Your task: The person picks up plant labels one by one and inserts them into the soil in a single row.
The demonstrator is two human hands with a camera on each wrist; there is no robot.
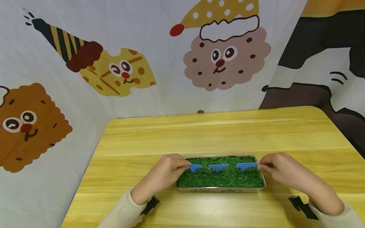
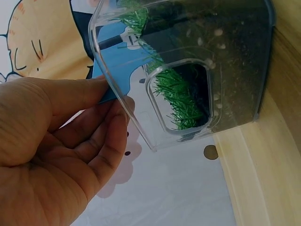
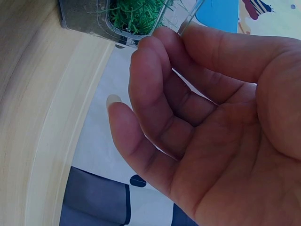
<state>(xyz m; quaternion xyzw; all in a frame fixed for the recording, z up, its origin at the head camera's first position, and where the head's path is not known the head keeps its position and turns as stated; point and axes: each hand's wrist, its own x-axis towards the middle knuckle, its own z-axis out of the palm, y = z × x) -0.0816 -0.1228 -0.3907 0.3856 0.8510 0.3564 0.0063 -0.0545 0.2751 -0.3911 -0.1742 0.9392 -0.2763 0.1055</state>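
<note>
A long clear plastic box [image 1: 219, 190] holds green artificial grass [image 1: 216, 180]. Three flat blue T-shaped pieces stand in a row in the grass: a left piece [image 1: 195, 166], a middle piece [image 1: 218, 167] and a right piece [image 1: 246, 166]. Thumb and forefinger of my left hand [image 1: 166, 169] pinch the outer end of the left piece [image 2: 115, 68] at the box's rim. At the opposite end my right hand [image 1: 280, 169] pinches the right piece [image 3: 218, 16], its fingertips right at the clear wall; the fingers' contact is partly hidden. Neither hand touches the middle piece.
The box stands on a light wooden table [image 1: 199, 136]. Behind it hangs a white cloth [image 1: 171, 104] printed with cartoon food figures. Black straps [image 1: 150, 205] are worn on both wrists, over pale sleeves [image 1: 122, 212].
</note>
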